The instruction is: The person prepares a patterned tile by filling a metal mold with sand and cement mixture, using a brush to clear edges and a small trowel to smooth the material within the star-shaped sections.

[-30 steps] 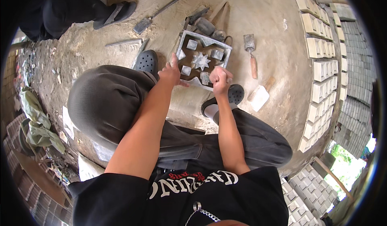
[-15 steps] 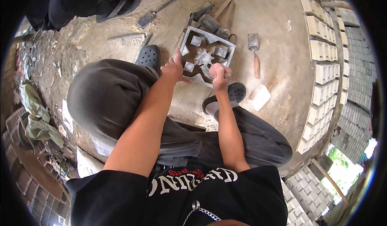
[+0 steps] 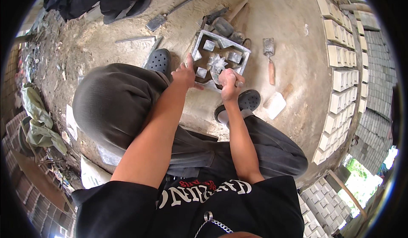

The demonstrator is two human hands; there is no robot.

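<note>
A square metal mould frame lies on the ground before me, with block-shaped pieces and a star-shaped piece inside it. My left hand rests at the frame's near left corner, index finger stretched along the left side and thumb reaching toward the near side. Over the near right part of the mould, my right hand is closed in a fist around a short-handled tool. Only the rounded handle end shows clearly; the fist hides much of the rest, so its kind is unclear.
A trowel lies right of the mould, near a white flat-bladed tool. Behind the mould sit a mallet and other tools. A long-handled scraper lies far left, near another person's foot. Pale moulded blocks line the right.
My right fist has tilted and dropped slightly nearer to me, showing more of the tool's handle end. My left hand keeps its place at the frame's corner. The whole view has shifted slightly.
</note>
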